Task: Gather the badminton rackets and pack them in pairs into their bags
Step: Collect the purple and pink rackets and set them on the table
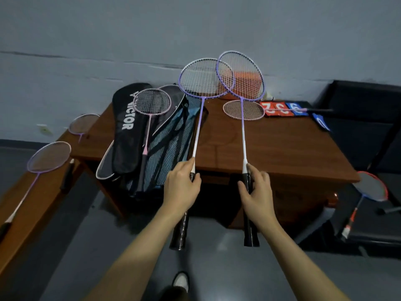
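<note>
My left hand (181,187) grips the black handle of a purple racket (205,78), held upright above the brown table (282,148). My right hand (257,192) grips the handle of a second purple racket (240,76); the two heads overlap. A pile of racket bags lies on the table's left part: a black VICTOR bag (128,129) and blue mesh bags (171,144), with a pink racket (152,104) on top. Another pink racket (244,110) lies flat at the table's back.
Two purple rackets (48,157) (83,123) lie on a wooden bench at the left. A red-framed racket (372,189) rests on a dark seat at the right. Red and blue number cards (282,108) and an orange box (247,80) sit at the table's back. My shoe (181,281) shows below.
</note>
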`<state>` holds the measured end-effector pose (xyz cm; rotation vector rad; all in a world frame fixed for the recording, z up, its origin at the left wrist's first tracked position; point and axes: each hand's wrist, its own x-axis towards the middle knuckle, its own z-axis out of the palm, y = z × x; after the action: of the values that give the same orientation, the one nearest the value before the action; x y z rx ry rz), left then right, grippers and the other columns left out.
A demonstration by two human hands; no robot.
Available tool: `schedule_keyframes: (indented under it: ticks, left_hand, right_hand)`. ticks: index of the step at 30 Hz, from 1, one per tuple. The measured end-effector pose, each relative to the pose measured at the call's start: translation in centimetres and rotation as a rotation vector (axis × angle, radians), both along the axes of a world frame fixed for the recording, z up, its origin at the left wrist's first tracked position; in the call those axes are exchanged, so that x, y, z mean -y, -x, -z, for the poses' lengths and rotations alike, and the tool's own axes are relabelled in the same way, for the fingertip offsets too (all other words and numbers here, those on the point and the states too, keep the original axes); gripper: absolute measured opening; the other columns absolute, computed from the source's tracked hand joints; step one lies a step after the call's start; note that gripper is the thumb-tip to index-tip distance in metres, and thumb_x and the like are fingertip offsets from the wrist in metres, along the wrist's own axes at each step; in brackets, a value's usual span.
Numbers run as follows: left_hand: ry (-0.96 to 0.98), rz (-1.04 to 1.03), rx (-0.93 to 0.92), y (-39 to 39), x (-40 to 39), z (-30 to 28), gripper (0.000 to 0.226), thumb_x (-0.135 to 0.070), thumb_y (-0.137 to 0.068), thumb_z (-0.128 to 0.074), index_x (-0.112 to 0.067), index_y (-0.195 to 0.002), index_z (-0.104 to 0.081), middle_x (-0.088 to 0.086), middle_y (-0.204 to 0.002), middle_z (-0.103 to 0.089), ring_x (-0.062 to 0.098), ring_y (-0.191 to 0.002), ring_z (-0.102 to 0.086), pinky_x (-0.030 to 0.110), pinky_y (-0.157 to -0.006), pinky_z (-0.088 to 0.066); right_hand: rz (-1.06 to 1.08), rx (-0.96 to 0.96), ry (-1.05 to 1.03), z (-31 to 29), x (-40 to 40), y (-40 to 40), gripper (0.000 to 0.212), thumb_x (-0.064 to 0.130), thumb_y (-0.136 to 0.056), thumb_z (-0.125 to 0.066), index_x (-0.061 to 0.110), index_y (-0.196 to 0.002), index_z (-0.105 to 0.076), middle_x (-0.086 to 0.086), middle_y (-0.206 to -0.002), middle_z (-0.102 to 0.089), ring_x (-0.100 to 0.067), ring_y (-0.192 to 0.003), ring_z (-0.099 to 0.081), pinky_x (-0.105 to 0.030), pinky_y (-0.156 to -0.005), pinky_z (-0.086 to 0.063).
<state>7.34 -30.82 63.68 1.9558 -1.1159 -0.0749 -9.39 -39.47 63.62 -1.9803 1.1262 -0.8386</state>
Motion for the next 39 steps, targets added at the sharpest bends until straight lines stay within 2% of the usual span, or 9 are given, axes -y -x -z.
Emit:
schedule_keyframes:
  ticks: [2, 6, 15, 22, 26, 29, 31, 35, 39]
  left_hand:
    - [-0.014, 0.003, -0.019, -3.6, 2.7, 0.1, 0.046, -0.008, -0.083, -0.062, -0.005, -0.128, -0.053, 0.010, -0.118, -0.061, 0.026, -0.106, -0.058, 0.041, -0.096, -0.045]
    - [-0.085, -0.016, -0.043, -8.9, 7.6, 0.8, 0.047, -0.011, -0.084, -0.062, -0.009, -0.129, -0.052, 0.005, -0.116, -0.061, 0.025, -0.101, -0.059, 0.043, -0.090, -0.046]
    - [-0.227, -0.013, -0.132, -13.5, 15.5, 4.6, 0.044, -0.016, -0.090, -0.057, -0.007, -0.132, -0.048, 0.005, -0.129, -0.055, 0.022, -0.117, -0.052, 0.035, -0.100, -0.041]
    - [-0.467, 0.012, -0.078, -15.2, 22.0, 9.2, 0.043, -0.014, -0.092, -0.050, -0.003, -0.133, -0.045, 0.013, -0.123, -0.053, 0.030, -0.111, -0.053, 0.038, -0.096, -0.036]
    - [-0.612, 0.123, -0.109, -15.0, 23.4, 12.0, 0.047, -0.020, -0.089, -0.046, -0.006, -0.134, -0.044, 0.012, -0.135, -0.045, 0.031, -0.121, -0.043, 0.039, -0.095, -0.032]
    - [-0.719, 0.194, -0.033, -14.7, 23.0, 13.1, 0.058, -0.026, -0.091, -0.049, -0.016, -0.144, -0.027, 0.001, -0.148, -0.032, 0.024, -0.131, -0.029, 0.040, -0.104, -0.024]
    - [-0.721, 0.191, -0.023, -14.7, 22.8, 13.2, 0.058, -0.030, -0.093, -0.048, -0.020, -0.145, -0.023, -0.002, -0.150, -0.027, 0.020, -0.135, -0.024, 0.042, -0.108, -0.020]
    - [-0.671, 0.142, 0.025, -14.9, 21.7, 13.0, 0.049, -0.032, -0.095, -0.043, -0.022, -0.141, -0.032, -0.003, -0.150, -0.028, 0.018, -0.135, -0.023, 0.037, -0.108, -0.016]
    - [-0.620, 0.157, 0.063, -15.3, 20.6, 12.9, 0.045, -0.033, -0.093, -0.047, -0.017, -0.135, -0.044, 0.002, -0.144, -0.040, 0.026, -0.130, -0.033, 0.040, -0.103, -0.023]
  right_hand:
    - [-0.007, 0.012, -0.048, 0.1, 2.9, -3.0, 0.050, 0.013, -0.091, -0.057, 0.019, -0.137, -0.042, 0.004, -0.113, -0.043, 0.000, -0.097, -0.050, -0.021, -0.093, -0.043]
    - [-0.024, -0.026, -0.042, 0.6, 7.8, -8.0, 0.049, 0.008, -0.090, -0.057, 0.015, -0.137, -0.042, 0.002, -0.109, -0.043, 0.014, -0.093, -0.046, 0.005, -0.078, -0.032]
    - [-0.054, -0.086, -0.038, 4.2, 14.8, -13.0, 0.050, 0.010, -0.089, -0.058, 0.015, -0.137, -0.044, 0.004, -0.105, -0.045, 0.007, -0.092, -0.049, 0.002, -0.075, -0.034]
    - [-0.144, -0.121, -0.055, 7.1, 19.1, -13.4, 0.053, 0.010, -0.088, -0.059, 0.021, -0.137, -0.042, 0.005, -0.104, -0.044, 0.000, -0.094, -0.048, -0.007, -0.079, -0.037]
    - [-0.184, -0.153, -0.081, 8.5, 20.6, -14.0, 0.053, 0.013, -0.088, -0.058, 0.022, -0.138, -0.041, 0.005, -0.109, -0.045, -0.011, -0.097, -0.050, -0.030, -0.087, -0.045]
    - [-0.206, -0.169, -0.106, 9.5, 21.1, -15.1, 0.052, 0.015, -0.089, -0.057, 0.022, -0.138, -0.041, 0.005, -0.113, -0.045, -0.014, -0.101, -0.049, -0.040, -0.092, -0.044]
    - [-0.211, -0.194, -0.108, 10.2, 21.2, -15.8, 0.051, 0.017, -0.090, -0.056, 0.021, -0.139, -0.040, 0.004, -0.114, -0.045, -0.012, -0.101, -0.047, -0.041, -0.094, -0.041]
    - [-0.207, -0.282, -0.086, 11.8, 21.3, -17.6, 0.048, 0.022, -0.093, -0.053, 0.021, -0.139, -0.040, 0.003, -0.113, -0.045, -0.016, -0.096, -0.046, -0.032, -0.087, -0.036]
    - [-0.229, -0.465, -0.068, 13.4, 21.8, -19.1, 0.046, 0.028, -0.096, -0.047, 0.024, -0.140, -0.037, -0.006, -0.112, -0.047, -0.026, -0.099, -0.045, -0.036, -0.086, -0.032]
